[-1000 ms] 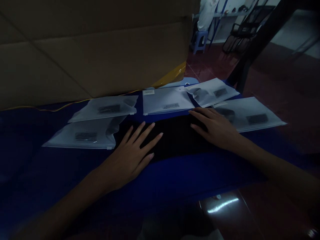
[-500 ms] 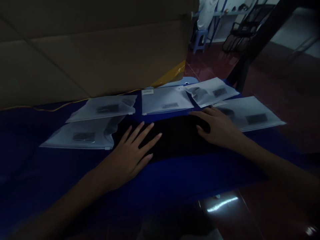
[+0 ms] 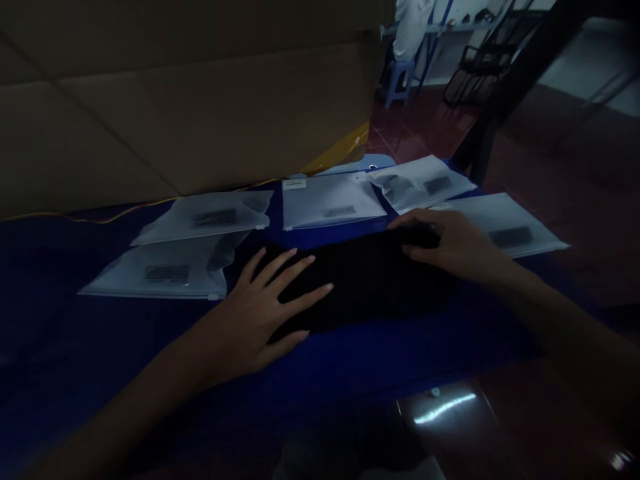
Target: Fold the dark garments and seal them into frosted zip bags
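A dark, black piece of cloth (image 3: 370,280) lies across the blue-covered table (image 3: 350,380); its folds are lost in the dim light. My left hand (image 3: 265,310) rests on its left part, fingers spread. At the cloth's right end, my right hand (image 3: 455,243) has its fingers curled, thumb and fingers gripping the edge. Beyond my left hand are two frosted zip bags with dark labels, a front bag (image 3: 135,273) and a rear bag (image 3: 175,217). Another zip bag (image 3: 325,197) lies behind the cloth.
On the right are two more frosted bags, one farther back (image 3: 425,180) and one nearer (image 3: 520,223), partly behind my right hand. A large cardboard box (image 3: 200,127) walls off the back left. A person (image 3: 413,30) sits on a blue stool (image 3: 399,83) in the distance, near a black chair (image 3: 490,60).
My right hand has shifted slightly right, curling tighter on the cloth's end, which now reaches farther right. My left hand stays spread on the cloth, slightly lower and to the right.
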Available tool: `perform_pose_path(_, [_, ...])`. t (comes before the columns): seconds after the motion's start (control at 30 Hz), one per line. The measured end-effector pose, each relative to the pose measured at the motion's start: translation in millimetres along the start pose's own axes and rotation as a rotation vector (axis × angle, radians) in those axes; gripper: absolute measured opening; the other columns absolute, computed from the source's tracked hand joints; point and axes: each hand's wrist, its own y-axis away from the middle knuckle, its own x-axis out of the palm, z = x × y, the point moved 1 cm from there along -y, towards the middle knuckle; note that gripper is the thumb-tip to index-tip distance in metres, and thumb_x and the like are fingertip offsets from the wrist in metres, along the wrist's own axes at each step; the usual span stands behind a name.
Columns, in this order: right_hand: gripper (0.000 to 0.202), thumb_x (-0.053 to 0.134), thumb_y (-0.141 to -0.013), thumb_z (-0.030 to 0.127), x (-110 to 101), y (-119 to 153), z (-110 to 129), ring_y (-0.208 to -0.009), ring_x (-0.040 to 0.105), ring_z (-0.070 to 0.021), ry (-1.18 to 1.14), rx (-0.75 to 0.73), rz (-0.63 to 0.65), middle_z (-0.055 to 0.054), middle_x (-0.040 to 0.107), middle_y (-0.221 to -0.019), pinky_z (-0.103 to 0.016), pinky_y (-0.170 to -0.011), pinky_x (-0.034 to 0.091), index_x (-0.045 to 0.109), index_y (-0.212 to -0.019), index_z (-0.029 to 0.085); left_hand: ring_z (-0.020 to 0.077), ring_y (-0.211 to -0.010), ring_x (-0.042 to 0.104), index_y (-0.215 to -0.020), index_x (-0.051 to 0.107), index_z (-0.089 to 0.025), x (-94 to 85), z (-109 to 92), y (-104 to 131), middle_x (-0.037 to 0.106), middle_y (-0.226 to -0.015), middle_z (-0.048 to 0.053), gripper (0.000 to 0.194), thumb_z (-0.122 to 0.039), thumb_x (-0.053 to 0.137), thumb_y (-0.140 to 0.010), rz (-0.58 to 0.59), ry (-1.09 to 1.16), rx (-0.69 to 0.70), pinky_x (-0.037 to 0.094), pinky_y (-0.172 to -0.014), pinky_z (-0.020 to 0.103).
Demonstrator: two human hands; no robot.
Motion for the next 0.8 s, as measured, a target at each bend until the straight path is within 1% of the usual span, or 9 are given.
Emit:
perform_pose_path(0.13, [0.037, 0.079, -0.086, 0.039, 0, 2, 14, -0.095, 0.074, -0.0264, -0.374, 0.085, 0.142, -0.004, 0.076, -0.110, -0.040, -0.075, 0.063, 0.073, -0.121, 0.030, 0.0473, -0.161, 0.025, -0.165, 0.035, -0.042, 4.7, -7, -5, 0.029, -0.176, 0.011, 0.074, -0.066, 0.061, -0.100, 0.008, 0.027, -0.006, 0.014, -0.122, 0.084])
perform_pose_path(0.27, [0.046, 0.074, -0.090, 0.039, 6, 6, 26, -0.103, 0.075, -0.0272, -0.571, 0.095, 0.243, -0.006, 0.074, -0.122, -0.042, -0.082, 0.064, 0.065, -0.135, 0.032, 0.0483, -0.162, 0.021, -0.165, 0.036, -0.040, 8.6, -18, -12, 0.024, -0.177, 0.011, 0.076, -0.071, 0.058, -0.099, 0.016, 0.083, -0.006, 0.011, -0.122, 0.085])
perform_pose_path(0.33, [0.052, 0.067, -0.094, 0.041, 11, 8, 29, -0.107, 0.075, -0.0280, -0.586, 0.048, 0.272, -0.007, 0.073, -0.128, -0.044, -0.086, 0.065, 0.058, -0.145, 0.033, 0.0482, -0.163, 0.017, -0.168, 0.028, -0.038, 7.5, -22, -13, 0.021, -0.178, 0.012, 0.083, -0.075, 0.054, -0.098, 0.031, 0.143, -0.001, 0.009, -0.122, 0.084])
perform_pose_path(0.47, [0.062, 0.059, -0.099, 0.050, 22, 13, 30, -0.118, 0.073, -0.0290, -0.582, -0.035, 0.292, -0.009, 0.069, -0.140, -0.045, -0.090, 0.065, 0.042, -0.157, 0.037, 0.0432, -0.165, 0.011, -0.171, -0.006, -0.032, -0.7, -26, -12, 0.010, -0.180, 0.012, 0.104, -0.089, 0.035, -0.095, 0.037, 0.330, 0.003, 0.005, -0.127, 0.078])
perform_pose_path(0.53, [0.068, 0.056, -0.101, 0.056, 26, 15, 31, -0.122, 0.072, -0.0273, -0.610, -0.075, 0.333, -0.010, 0.064, -0.149, -0.043, -0.092, 0.064, 0.031, -0.162, 0.040, 0.0400, -0.166, 0.010, -0.169, -0.019, -0.032, -5.1, -26, -9, 0.002, -0.180, 0.011, 0.103, -0.089, 0.026, -0.096, 0.005, 0.415, -0.022, 0.008, -0.130, 0.073])
perform_pose_path(0.63, [0.074, 0.046, -0.106, 0.062, 30, 18, 35, -0.133, 0.067, -0.0256, -0.606, -0.177, 0.480, -0.012, 0.049, -0.164, -0.044, -0.098, 0.062, 0.011, -0.168, 0.041, 0.0367, -0.166, 0.010, -0.167, -0.023, -0.035, -8.4, -26, -6, -0.004, -0.180, 0.007, 0.098, -0.087, 0.021, -0.098, -0.083, 0.546, -0.089, 0.022, -0.131, 0.066])
perform_pose_path(0.7, [0.074, 0.044, -0.109, 0.058, 30, 19, 39, -0.146, 0.056, -0.0252, -0.576, -0.231, 0.593, -0.012, 0.039, -0.171, -0.046, -0.107, 0.058, 0.005, -0.169, 0.041, 0.0347, -0.165, 0.017, -0.168, -0.022, -0.035, -7.7, -25, -5, 0.000, -0.181, 0.009, 0.099, -0.086, 0.027, -0.098, -0.151, 0.640, -0.149, 0.033, -0.129, 0.060])
perform_pose_path(0.73, [0.073, 0.045, -0.110, 0.054, 30, 20, 41, -0.151, 0.049, -0.0246, -0.572, -0.252, 0.633, -0.011, 0.034, -0.174, -0.047, -0.111, 0.055, 0.004, -0.169, 0.042, 0.0335, -0.164, 0.022, -0.168, -0.022, -0.036, -6.7, -24, -6, 0.005, -0.181, 0.010, 0.099, -0.082, 0.034, -0.101, -0.190, 0.671, -0.188, 0.036, -0.128, 0.058])
perform_pose_path(0.8, [0.071, 0.048, -0.112, 0.042, 30, 20, 43, -0.157, 0.040, -0.0223, -0.590, -0.285, 0.678, -0.007, 0.030, -0.176, -0.048, -0.118, 0.049, 0.006, -0.169, 0.046, 0.0306, -0.160, 0.035, -0.169, -0.018, -0.039, -3.6, -20, -8, 0.016, -0.179, 0.010, 0.094, -0.064, 0.049, -0.106, -0.282, 0.665, -0.262, 0.041, -0.126, 0.055])
